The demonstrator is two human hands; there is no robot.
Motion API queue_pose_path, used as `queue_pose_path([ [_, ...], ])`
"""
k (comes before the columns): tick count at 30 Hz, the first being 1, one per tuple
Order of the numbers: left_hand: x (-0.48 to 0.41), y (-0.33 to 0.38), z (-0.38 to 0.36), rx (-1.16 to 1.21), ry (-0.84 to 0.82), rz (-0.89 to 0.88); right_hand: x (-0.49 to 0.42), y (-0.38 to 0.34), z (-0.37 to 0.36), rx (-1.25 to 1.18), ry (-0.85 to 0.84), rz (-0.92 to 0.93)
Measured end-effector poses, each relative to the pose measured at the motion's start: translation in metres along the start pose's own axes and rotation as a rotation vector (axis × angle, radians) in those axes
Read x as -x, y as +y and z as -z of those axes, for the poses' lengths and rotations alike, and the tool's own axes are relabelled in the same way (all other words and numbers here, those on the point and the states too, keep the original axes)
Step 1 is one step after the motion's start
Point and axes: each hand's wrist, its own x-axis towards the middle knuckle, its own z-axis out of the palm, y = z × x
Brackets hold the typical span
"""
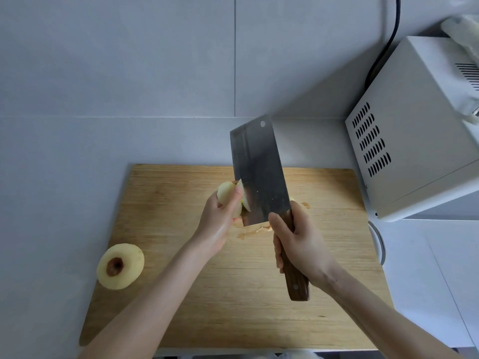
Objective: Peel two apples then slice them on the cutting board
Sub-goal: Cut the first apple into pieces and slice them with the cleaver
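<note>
The left hand (220,224) is cupping a peeled apple piece (229,195), its fingers (237,194) curling over the top of the fruit. The right hand (295,242) is clenching the wooden handle of a cleaver (259,172), whose blade is standing just to the right of those left fingers, touching the fruit, with a thin slice clinging to its flat. Everything is happening over the cutting board (181,294); I cannot tell whether the piece is resting on the wood or being held slightly above it.

To slice well, the piece is probably best seated flat on the board, the left fingertips tucked back from the edge, and the blade coming straight down.

The second peeled apple (120,266) is waiting well to the left of the left hand, straddling the board's left edge and partly on the tabletop (64,203), so it might roll off. Open board is lying nearer the person and to the right of the right hand; a white appliance (414,141) is crowding the far right corner.
</note>
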Motion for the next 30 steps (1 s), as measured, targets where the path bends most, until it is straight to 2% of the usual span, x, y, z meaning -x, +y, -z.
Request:
queue_pose_path([
  [2,-0.002,0.007,0.005,0.068,-0.094,0.052,-0.001,-0.005,0.006,-0.004,-0.015,0.015],
  [6,-0.004,0.022,0.023,0.297,-0.407,0.191,0.002,-0.01,0.013,-0.054,-0.045,0.025],
  [10,-0.003,0.019,0.023,0.678,-0.6,0.24,0.003,-0.013,0.015,-0.142,-0.073,0.011],
  [12,0.0,0.018,0.018,0.754,-0.559,0.238,0.002,-0.015,0.016,-0.171,-0.079,-0.005],
  [19,0.01,0.023,0.008,0.696,-0.475,0.3,-0.008,-0.03,0.033,-0.245,-0.138,-0.226],
  [24,0.011,0.027,0.006,0.643,-0.411,0.397,-0.013,-0.038,0.049,-0.239,-0.199,-0.309],
  [27,0.007,0.028,0.021,0.641,-0.309,0.481,-0.01,-0.045,0.067,-0.185,-0.169,-0.307],
  [30,0.003,0.025,0.036,0.65,-0.277,0.459,-0.005,-0.047,0.08,-0.104,-0.089,-0.209],
])
